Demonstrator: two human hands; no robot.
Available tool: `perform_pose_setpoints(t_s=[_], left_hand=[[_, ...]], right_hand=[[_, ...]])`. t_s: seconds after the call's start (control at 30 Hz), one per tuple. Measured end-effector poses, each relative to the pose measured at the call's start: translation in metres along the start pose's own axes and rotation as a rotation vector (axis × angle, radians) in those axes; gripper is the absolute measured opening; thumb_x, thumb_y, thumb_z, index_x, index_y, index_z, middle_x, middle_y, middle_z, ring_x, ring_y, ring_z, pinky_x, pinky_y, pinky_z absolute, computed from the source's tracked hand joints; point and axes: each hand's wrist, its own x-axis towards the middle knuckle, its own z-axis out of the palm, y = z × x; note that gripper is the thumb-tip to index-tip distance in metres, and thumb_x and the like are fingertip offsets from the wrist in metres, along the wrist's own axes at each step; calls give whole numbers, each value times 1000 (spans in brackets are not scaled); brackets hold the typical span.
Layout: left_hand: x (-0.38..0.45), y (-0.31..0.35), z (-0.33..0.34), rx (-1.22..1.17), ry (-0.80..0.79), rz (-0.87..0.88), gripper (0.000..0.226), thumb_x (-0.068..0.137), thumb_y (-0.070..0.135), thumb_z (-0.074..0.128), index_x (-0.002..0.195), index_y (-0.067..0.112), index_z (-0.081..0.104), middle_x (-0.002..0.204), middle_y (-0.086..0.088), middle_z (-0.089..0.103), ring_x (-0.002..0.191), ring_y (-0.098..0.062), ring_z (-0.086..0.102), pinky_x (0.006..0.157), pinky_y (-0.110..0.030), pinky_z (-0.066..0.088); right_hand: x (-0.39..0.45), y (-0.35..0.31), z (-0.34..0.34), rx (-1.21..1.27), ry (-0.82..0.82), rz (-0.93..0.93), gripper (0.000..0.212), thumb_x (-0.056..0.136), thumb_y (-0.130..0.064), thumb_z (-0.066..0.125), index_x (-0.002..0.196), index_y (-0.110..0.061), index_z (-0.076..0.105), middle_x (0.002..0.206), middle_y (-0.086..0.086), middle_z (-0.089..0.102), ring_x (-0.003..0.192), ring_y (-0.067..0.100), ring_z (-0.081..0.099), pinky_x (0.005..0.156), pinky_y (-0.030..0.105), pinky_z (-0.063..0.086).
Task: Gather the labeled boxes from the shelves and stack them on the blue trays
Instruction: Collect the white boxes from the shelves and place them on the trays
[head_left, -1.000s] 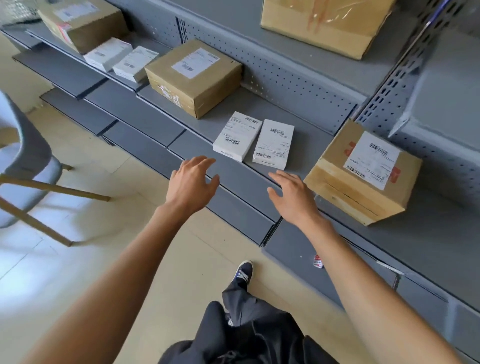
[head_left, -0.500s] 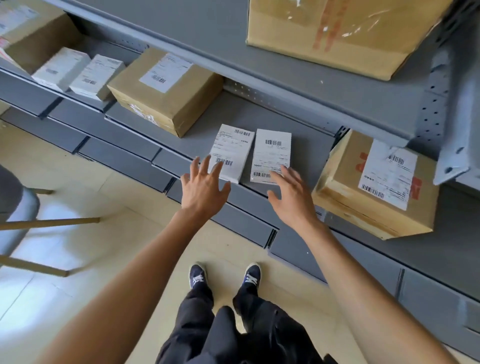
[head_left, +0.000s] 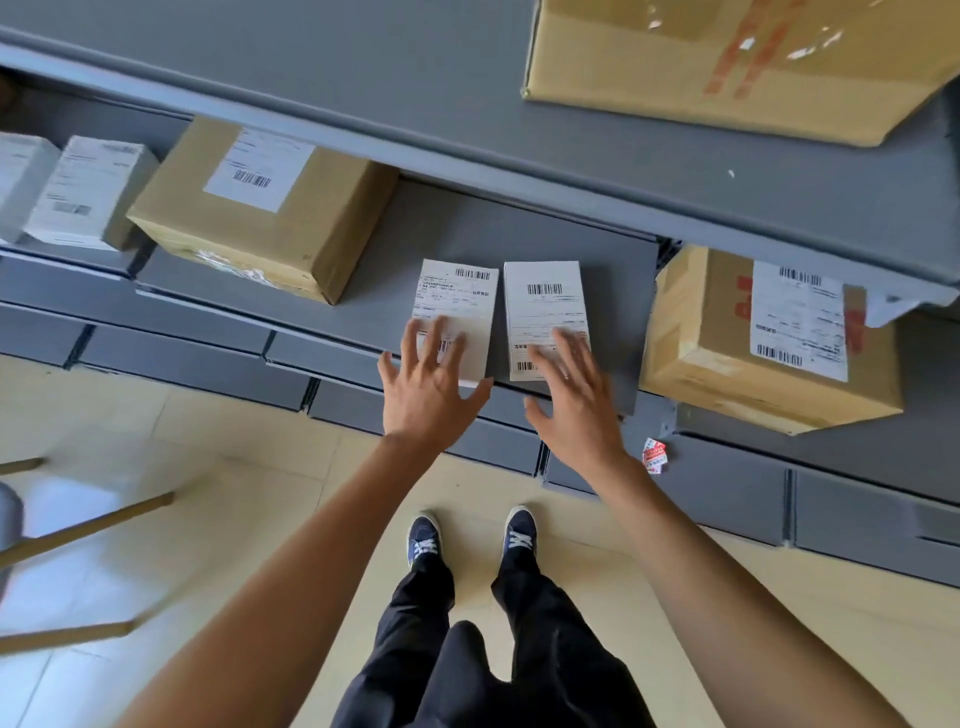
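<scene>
The person's left hand (head_left: 428, 387) is spread wide, fingers splayed, holding nothing, with its fingertips over the near end of a small flat white rectangular carton with a barcode label (head_left: 457, 312); whether they touch it cannot be told. The right hand (head_left: 569, 400) is likewise open and empty, fingers fanned over the near end of a second small white labelled carton (head_left: 545, 306) lying just beside the first, toward 3 o'clock. Both cartons lie flat at the front lip of a grey metal shelf (head_left: 519, 228), long sides running away from the person. They look thin, stiff and light, so each should lift easily in one hand; the glossy label faces may be slippery, so a pinch across the long side edges, thumb under the overhanging front end, seems the safest hold. Toward 10 o'clock from the left hand sits a larger brown cardboard box with a white shipping label (head_left: 265, 208), and at 2 o'clock from the right hand a second brown cardboard box with a label and red markings (head_left: 769, 338); these look bulkier and probably need both hands at opposite sides. No blue trays are visible.
</scene>
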Motion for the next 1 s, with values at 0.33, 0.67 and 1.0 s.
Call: perform_pose_setpoints(t_s=[0.33,0.67,1.0], left_hand=[[-1,-23,8,-61,34,105,67,82,56,65,136,23,43,153,-8,30,150,-36,16,105,-63,38],[2,-33,8,-35,13,185,67,88,53,59,148,30,40,161,-6,24,151,-36,13,101,-58,40],[-14,-62,-2,-107,174,319,52,86,41,57,137,28,53,149,-3,43,139,-33,36,89,-50,45]], right_hand=[[-17,-14,24,44,251,129,41,86,-46,72,113,-16,64,143,10,48,140,29,40,97,47,43],[-19,-25,27,39,324,178,47,86,-38,72,125,-16,62,140,11,48,136,28,41,105,43,41],[-66,-47,41,81,467,156,45,86,-34,73,124,-12,68,142,9,55,136,30,48,101,51,45]])
